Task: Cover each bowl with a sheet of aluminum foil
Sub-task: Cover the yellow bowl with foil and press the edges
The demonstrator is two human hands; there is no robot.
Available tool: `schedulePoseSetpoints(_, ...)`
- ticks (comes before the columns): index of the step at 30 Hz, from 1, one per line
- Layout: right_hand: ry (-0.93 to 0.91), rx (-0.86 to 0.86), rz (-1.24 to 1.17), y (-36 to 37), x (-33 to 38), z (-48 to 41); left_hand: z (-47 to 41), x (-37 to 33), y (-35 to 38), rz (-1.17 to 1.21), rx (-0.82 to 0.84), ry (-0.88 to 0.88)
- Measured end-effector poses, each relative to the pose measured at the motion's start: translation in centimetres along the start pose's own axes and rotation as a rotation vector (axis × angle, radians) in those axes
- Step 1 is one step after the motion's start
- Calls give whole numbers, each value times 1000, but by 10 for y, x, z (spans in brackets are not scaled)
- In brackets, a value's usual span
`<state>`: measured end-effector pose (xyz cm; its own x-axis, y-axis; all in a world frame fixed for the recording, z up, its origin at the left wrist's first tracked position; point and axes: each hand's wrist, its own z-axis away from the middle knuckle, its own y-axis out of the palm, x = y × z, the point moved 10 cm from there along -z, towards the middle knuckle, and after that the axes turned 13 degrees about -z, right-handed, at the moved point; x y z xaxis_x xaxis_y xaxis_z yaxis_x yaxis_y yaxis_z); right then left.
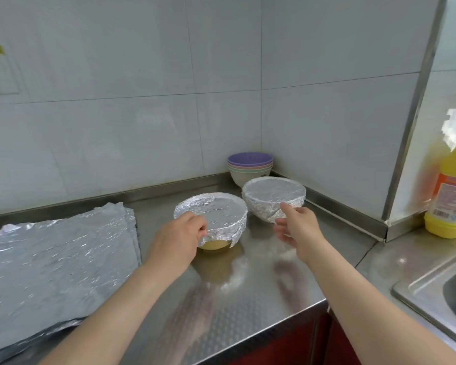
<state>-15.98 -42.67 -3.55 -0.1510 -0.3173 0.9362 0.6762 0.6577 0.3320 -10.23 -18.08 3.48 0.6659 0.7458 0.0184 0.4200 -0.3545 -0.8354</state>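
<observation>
Stainless counter (248, 299) carries all items; its front edge sits lowest in view, and both bare forearms reach across it. Left hand (179, 233): fingers curled, thumb and fingertips pinching the foil cover (213, 214) at the near-left rim of the near bowl (213, 245). That bowl is yellow and stands upright at mid-counter. Foil lies flat over its mouth and is crimped down the sides, with the yellow base exposed below. Right hand (298, 227): fingers loosely spread and holding nothing, the index tip touching the foil on the near side of the far bowl (274, 198). The far bowl stands just beside the near bowl, to its right and further back, and is wrapped in foil over the top and most of its wall. Foil sheets (50, 259) lie stacked flat on the left of the counter, well apart from both bowls. A stack of uncovered bowls (250, 164), purple uppermost, stands in the wall corner behind the far bowl. Yellow bottle (450, 196) stands at far right, above the sink (445, 291)
</observation>
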Motion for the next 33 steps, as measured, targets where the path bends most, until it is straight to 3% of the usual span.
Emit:
schedulePoseSetpoints(12, 46, -123, -87, -12, 8, -75, -11, -14, 6, 200, -98, 137)
schedulePoseSetpoints(21, -52, 104, 566, -23, 46, -65, -21, -73, 16, 406, -52, 219)
schedulePoseSetpoints(29, -180, 108, 901, -44, 90, -62, -42, -111, 35, 639, 73, 96)
schedulePoseSetpoints(33, -208, 96, 897, -41, 108, -71, -69, -91, 33, 766, 75, -20)
